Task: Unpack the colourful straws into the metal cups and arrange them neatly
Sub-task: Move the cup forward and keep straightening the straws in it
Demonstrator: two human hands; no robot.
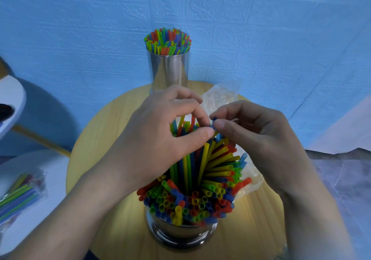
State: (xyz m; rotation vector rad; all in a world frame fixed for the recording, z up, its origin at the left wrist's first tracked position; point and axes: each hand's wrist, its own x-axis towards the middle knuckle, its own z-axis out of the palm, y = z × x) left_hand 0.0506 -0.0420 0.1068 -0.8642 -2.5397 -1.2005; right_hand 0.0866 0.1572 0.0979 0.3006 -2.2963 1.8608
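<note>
Steel forms the near cup, which stands upright on the near part of the round wooden table. It is packed with straws in red, yellow, green and blue. Their lower ends sit in the cup and their upper ends fan outward. At the near rim the open ends face the camera. At the right side the long axes splay out to the right. In the middle the long axes tilt away from the person, up to the hands. The left hand is above the far side of the fan. Its forefinger and thumb are curled into a ring, and the upper ends of several straws pass through that ring. The right hand is just beside it, fingertips almost touching those of the left. Its thumb and forefinger pinch a blue straw close to its upper tip. A short length of the tip shows above the thumb, and the axis is near upright. The remaining right fingers are loosely curled and hold nothing. A crumpled clear wrapper lies on the table behind the hands and beyond the right side of the cup. The far cup, tall and steel, stands upright at the far edge of the table. Its far bundle of straws stands vertical and even, ends up. To the left, a wrapped pack of straws lies flat on a white surface. A blue wall closes the scene.
</note>
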